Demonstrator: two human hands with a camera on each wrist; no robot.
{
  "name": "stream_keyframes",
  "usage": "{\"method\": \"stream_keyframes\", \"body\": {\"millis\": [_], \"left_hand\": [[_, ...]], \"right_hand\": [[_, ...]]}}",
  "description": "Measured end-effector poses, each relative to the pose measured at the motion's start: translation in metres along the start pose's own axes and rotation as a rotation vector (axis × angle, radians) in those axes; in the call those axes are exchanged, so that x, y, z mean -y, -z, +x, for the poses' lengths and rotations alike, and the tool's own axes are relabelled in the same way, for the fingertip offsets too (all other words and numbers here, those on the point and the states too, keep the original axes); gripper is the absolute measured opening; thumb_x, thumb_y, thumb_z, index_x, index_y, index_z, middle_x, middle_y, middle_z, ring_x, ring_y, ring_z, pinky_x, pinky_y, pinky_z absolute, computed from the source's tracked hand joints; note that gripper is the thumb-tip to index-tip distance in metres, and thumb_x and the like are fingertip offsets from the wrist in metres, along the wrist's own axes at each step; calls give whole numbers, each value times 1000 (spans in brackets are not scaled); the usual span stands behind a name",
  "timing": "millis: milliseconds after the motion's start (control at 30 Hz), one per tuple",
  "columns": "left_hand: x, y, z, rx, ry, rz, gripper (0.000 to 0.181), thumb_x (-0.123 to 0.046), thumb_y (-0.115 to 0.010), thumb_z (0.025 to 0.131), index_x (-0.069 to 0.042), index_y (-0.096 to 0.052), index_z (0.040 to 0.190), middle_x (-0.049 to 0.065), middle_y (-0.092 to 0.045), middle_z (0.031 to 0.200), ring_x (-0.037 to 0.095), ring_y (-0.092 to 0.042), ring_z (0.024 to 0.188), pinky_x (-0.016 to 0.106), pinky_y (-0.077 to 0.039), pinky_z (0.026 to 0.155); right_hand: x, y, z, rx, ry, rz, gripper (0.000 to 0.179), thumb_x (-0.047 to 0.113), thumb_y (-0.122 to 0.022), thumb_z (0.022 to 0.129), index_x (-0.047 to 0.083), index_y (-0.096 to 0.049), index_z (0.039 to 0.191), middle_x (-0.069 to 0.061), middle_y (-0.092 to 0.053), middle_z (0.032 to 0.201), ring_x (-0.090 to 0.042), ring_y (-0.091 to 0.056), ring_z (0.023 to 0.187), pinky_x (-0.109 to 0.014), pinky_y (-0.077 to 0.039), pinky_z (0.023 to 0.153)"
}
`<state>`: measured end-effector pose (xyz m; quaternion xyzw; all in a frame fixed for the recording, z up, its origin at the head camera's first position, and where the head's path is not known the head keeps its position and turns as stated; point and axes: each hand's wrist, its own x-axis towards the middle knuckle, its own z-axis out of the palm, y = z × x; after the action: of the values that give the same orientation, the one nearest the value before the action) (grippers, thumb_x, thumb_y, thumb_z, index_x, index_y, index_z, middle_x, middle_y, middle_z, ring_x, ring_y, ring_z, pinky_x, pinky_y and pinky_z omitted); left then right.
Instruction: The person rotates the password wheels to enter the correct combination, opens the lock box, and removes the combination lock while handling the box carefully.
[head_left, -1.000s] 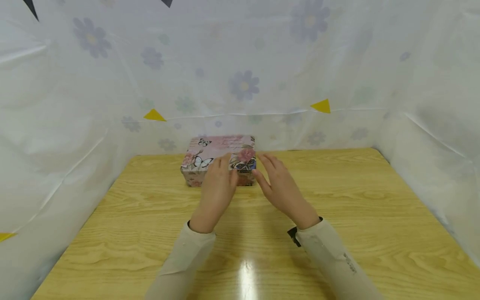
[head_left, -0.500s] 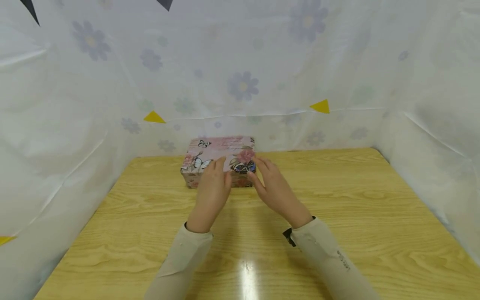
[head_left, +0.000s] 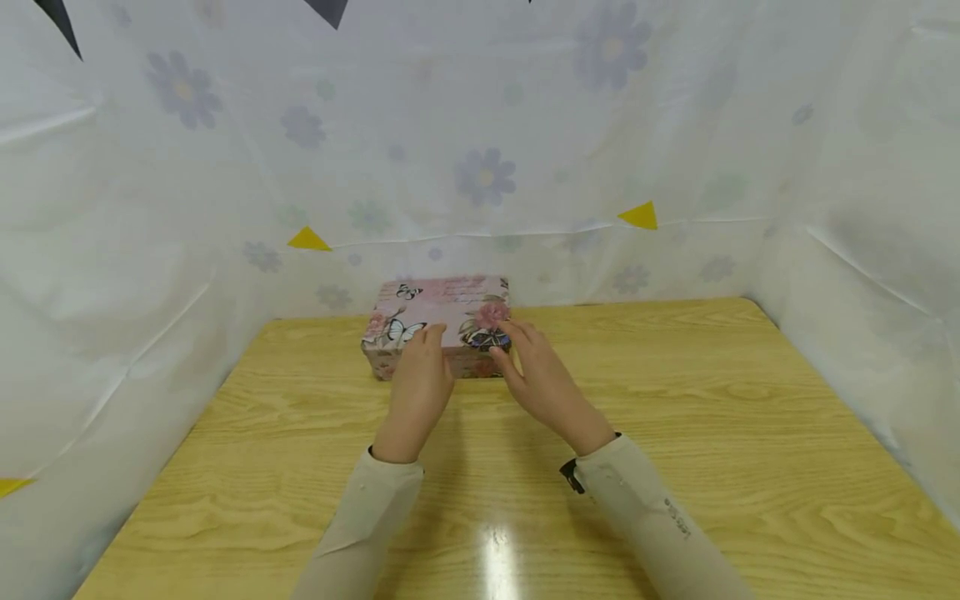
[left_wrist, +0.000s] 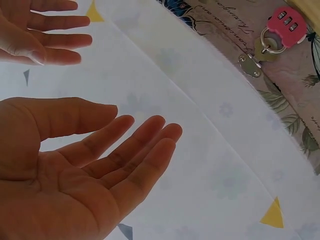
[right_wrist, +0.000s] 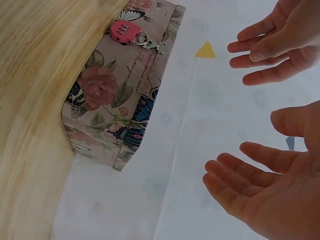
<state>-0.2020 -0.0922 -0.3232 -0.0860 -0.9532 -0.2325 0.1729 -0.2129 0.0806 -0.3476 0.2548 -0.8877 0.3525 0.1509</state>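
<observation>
A pink floral box [head_left: 438, 310] with butterflies and roses on it sits shut at the back of the table, left of middle. On its front hangs a small pink combination padlock [left_wrist: 286, 26], its shackle through a metal clasp [left_wrist: 249, 65]. My left hand [head_left: 420, 387] is held in the air before the box, fingers loosely extended. To its right, my right hand [head_left: 551, 387] hovers by the box's right front corner, fingers spread from the thumb. Both wrist views show a gap between the hands and the box, and neither hand holds anything. In the head view the hands hide the padlock.
The wooden table [head_left: 675, 400] reaches back to a white floral curtain [head_left: 480, 108], which also encloses both sides. Yellow triangles, such as the right one [head_left: 641, 215], are fixed on the curtain. The box stands close to the back curtain.
Both hands have drifted slightly left and back toward the body, staying apart from each other. The head view has tilted up a little. The box has not visibly been moved.
</observation>
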Motion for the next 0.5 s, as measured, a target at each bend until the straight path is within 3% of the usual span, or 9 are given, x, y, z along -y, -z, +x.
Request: {"method": "stream_keyframes", "body": {"millis": [333,500], "left_hand": [[10,-6,1,-4,-13,18,31,8,-55,89,7,-57,120,25,-59,110,38,-58,103,45,-49,87],[16,-10,2,-1,9,28,37,10,-63,81,8,-58,117,25,-60,109,39,-58,102,46,-49,86]], "right_hand": [[-3,-11,3,16,0,6,46,22,-48,102,4,-41,144,-22,-46,136,-37,-44,125,-51,-40,100],[-5,-16,5,28,-13,-10,46,21,-48,102,3,-40,144,-22,-45,137,-37,-43,127,-51,-39,102]]}}
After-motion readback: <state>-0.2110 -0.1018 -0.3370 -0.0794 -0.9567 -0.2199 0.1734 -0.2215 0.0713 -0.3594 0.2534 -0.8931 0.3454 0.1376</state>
